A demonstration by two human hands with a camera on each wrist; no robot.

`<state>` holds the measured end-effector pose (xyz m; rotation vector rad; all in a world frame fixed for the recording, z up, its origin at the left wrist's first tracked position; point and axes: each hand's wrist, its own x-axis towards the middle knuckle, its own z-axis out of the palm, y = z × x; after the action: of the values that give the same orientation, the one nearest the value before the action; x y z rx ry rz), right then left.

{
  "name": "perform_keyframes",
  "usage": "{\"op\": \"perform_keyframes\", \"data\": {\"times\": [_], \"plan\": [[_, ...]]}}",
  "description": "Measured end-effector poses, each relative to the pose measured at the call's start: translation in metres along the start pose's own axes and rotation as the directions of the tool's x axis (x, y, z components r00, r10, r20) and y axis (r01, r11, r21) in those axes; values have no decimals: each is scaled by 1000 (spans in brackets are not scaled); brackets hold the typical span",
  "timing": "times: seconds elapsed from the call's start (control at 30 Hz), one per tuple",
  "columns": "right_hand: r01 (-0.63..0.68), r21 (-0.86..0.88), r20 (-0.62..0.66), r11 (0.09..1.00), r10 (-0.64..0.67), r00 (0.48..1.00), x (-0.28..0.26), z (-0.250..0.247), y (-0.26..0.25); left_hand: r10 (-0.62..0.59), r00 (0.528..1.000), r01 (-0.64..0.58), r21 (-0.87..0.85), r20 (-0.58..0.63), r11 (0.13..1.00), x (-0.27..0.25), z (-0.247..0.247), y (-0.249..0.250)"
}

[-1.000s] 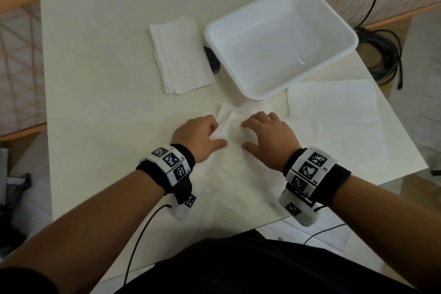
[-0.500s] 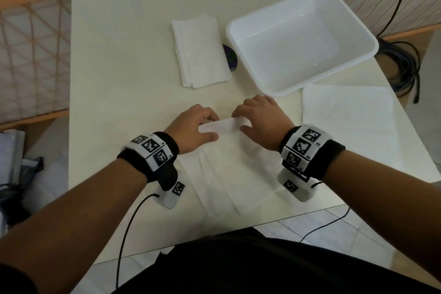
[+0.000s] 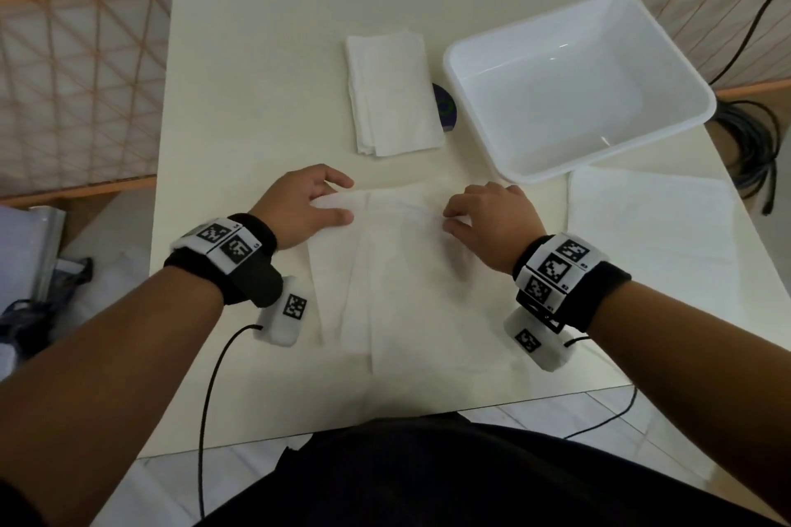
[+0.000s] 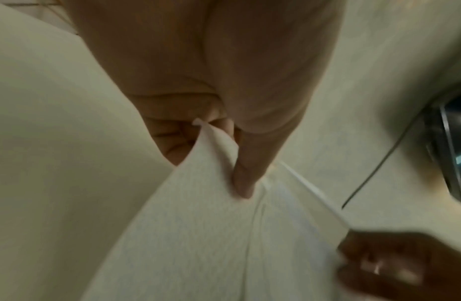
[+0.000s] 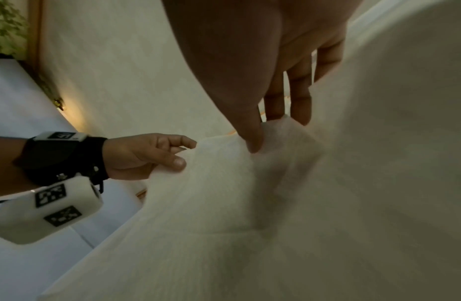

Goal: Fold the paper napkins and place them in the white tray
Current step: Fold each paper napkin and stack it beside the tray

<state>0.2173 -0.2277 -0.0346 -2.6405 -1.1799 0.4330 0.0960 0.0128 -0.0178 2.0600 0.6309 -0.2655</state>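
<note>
Beyond the counter's [image 3: 257, 56] left edge ran an orange-framed lattice railing [image 3: 77, 68]. The left hand [image 3: 299, 205] lay at the far left corner of the napkin [image 3: 406, 270] that was spread in front of the person; its thumb and fingers [image 3: 338, 178] were curled onto that corner and pinched it, and the left wrist view showed the paper's edge lifted off the counter between thumb and forefinger. The napkin itself lay flat over most of its area, with creases running from the far edge toward the person, and its near edge reached close to the counter's front. Farther back, near the middle of the counter, sat a folded napkin [image 3: 391, 92], lying apart from the hands. Just right of it, and partly under its edge, showed a small dark round object [image 3: 445, 107]; what it was could not be told. The right hand [image 3: 492, 222] pinched the far right corner of the spread napkin, thumb pressed against fingertips with the paper bunched between them, as the right wrist view showed. Just beyond it stood the white tray [image 3: 693, 81], with nothing inside. To the right of the right hand, touching the tray's near rim, lay an unfolded napkin [image 3: 650, 218], flat on the counter. Dark cables [image 3: 749, 141] were coiled off the counter's right side.
</note>
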Motion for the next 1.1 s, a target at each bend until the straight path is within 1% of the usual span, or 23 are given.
{"op": "perform_keyframes", "data": {"times": [0.1, 0.17, 0.23, 0.33, 0.43, 0.53, 0.63, 0.7, 0.77, 0.83, 0.9, 0.97, 1.0, 1.03, 1.1], "plan": [[69, -60, -47, 996, -71, 996, 4, -1, -7, 18, 999, -11, 158, -41, 987, 6, 10, -12], [109, -68, -93, 992, -115, 989, 7, -4, -12, 28, 998, -16, 216, -56, 976, 10, 15, -18], [148, -39, -122, 988, -152, 981, 9, -6, -16, 32, 996, -10, 256, -85, 967, 11, 17, -23], [180, 30, -100, 983, -176, 979, 13, -11, -17, 38, 992, 1, 311, -121, 950, 11, 16, -31], [160, 84, -95, 984, -152, 984, 17, -12, -16, 29, 988, 20, 316, -149, 948, 7, 14, -37], [159, 67, -90, 985, -152, 984, 23, -8, -17, 23, 983, 35, 306, -183, 951, 4, 11, -41], [166, 38, -49, 985, -164, 985, 28, -7, -21, 82, 973, 8, 391, -214, 920, -1, 10, -39], [197, 32, -74, 980, -194, 978, 28, -8, -23, 133, 958, -9, 435, -255, 900, -6, 10, -35], [228, 70, -118, 971, -219, 969, 25, -13, -26, 191, 941, -75, 377, -279, 923, -12, 11, -28], [270, 142, -160, 952, -247, 956, 18, -20, -27, 205, 955, -159, 210, -215, 965, -20, 14, -20], [276, 216, -169, 937, -242, 955, 12, -27, -26, 156, 983, -155, 17, -97, 988, -27, 19, -12], [256, 229, -183, 939, -216, 959, 8, -31, -25, 113, 994, -114, -133, -14, 985, -31, 24, -8], [259, 221, -209, 940, -213, 954, 7, -31, -24, 109, 994, -104, -179, 17, 978, -33, 25, -8], [269, 216, -240, 939, -216, 946, 5, -30, -23, 113, 992, -103, -189, 46, 977, -34, 27, -9], [287, 228, -275, 930, -222, 936, 1, -27, -22, 123, 988, -109, -144, 97, 984, -37, 29, -12]]}}
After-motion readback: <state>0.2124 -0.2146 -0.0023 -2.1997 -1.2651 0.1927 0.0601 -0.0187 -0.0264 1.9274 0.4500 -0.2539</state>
